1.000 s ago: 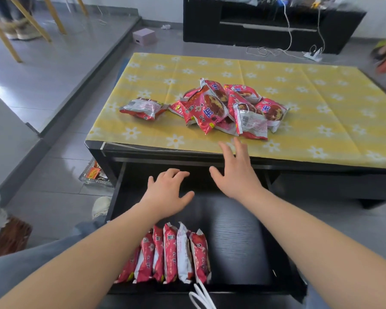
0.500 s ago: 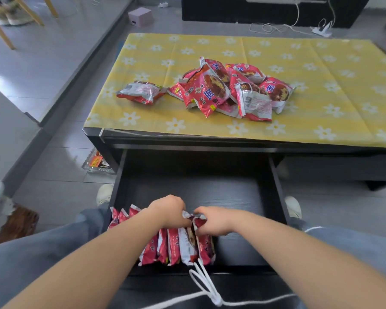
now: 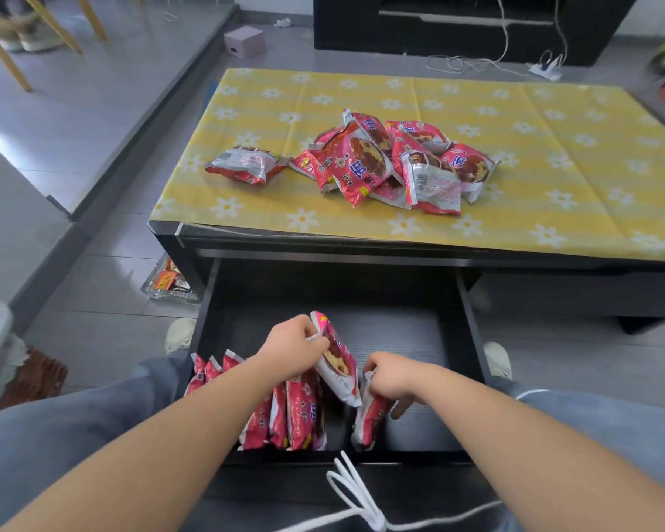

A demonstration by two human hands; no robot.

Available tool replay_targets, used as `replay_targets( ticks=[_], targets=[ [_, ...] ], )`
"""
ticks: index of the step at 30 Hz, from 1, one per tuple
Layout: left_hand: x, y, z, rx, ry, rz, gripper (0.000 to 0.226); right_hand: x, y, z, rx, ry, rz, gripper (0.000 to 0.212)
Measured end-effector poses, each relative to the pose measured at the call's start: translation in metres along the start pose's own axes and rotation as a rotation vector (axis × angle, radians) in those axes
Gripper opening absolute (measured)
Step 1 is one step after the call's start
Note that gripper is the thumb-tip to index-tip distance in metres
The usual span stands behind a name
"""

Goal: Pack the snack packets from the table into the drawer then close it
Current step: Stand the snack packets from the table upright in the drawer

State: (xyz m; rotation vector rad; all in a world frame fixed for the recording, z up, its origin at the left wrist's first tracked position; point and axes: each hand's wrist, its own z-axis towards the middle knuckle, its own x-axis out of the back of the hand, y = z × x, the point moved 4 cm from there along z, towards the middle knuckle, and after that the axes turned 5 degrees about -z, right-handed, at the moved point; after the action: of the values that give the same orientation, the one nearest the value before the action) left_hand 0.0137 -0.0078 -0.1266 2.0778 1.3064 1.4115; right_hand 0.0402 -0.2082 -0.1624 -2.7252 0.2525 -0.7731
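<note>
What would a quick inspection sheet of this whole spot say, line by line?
Surface: yellow flowered tablecloth on the black low table.
Job's things: pile of red snack packets on the cloth, one apart at its left; a row upright in the open black drawer.
Clutter: clear tray of wrappers on the floor.
Grippers: left hand lifts a tilted packet; right hand grips an upright packet.
Cables: white cord nearest; cables by the black cabinet.
Surroundings: grey tiled floor, purple box.

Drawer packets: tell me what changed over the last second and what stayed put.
Both hands dropped from the table edge into the drawer. The left hand took one packet and tilted it up out of the standing row; the right hand gripped the end packet, opening a gap. The pile and lone packet on the table did not move.
</note>
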Motion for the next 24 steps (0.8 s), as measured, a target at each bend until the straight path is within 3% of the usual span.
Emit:
replay_targets(
  ticks=[2, 3, 6, 8, 10, 14, 15, 18, 21, 24],
  targets=[
    [-0.002, -0.002, -0.001, 0.023, -0.043, -0.101, 0.011, 0.005, -0.003, 0.000, 0.015, 0.051, 0.090, 0.039],
    [-0.004, -0.003, -0.003, 0.037, -0.069, -0.162, 0.022, 0.008, -0.005, 0.000, 0.020, 0.069, 0.154, 0.042],
    [-0.013, -0.005, -0.009, 0.088, -0.218, -0.350, 0.094, 0.010, -0.015, 0.000, 0.045, 0.058, 0.303, 0.053],
    [-0.019, -0.004, -0.013, 0.104, -0.333, -0.373, 0.119, 0.007, -0.023, 0.000, 0.073, 0.026, 0.275, 0.055],
    [-0.023, -0.002, -0.017, 0.114, -0.409, -0.348, 0.110, 0.003, -0.027, -0.002, 0.103, -0.001, 0.234, 0.056],
    [-0.030, -0.004, -0.020, 0.214, -0.449, -0.486, 0.037, 0.000, -0.035, -0.003, 0.211, 0.032, 0.183, 0.052],
    [-0.031, -0.005, -0.019, 0.241, -0.443, -0.494, 0.029, 0.001, -0.038, -0.002, 0.226, 0.049, 0.176, 0.052],
    [-0.032, -0.010, -0.014, 0.245, -0.319, -0.350, 0.036, 0.004, -0.041, -0.001, 0.238, 0.030, 0.161, 0.048],
    [-0.031, -0.009, -0.011, 0.109, -0.218, 0.032, 0.018, 0.006, -0.037, 0.000, 0.212, 0.021, 0.097, 0.056],
    [-0.039, -0.003, -0.018, 0.091, -0.368, 0.355, 0.054, 0.005, -0.028, 0.001, 0.147, -0.008, 0.073, 0.067]
  ],
)
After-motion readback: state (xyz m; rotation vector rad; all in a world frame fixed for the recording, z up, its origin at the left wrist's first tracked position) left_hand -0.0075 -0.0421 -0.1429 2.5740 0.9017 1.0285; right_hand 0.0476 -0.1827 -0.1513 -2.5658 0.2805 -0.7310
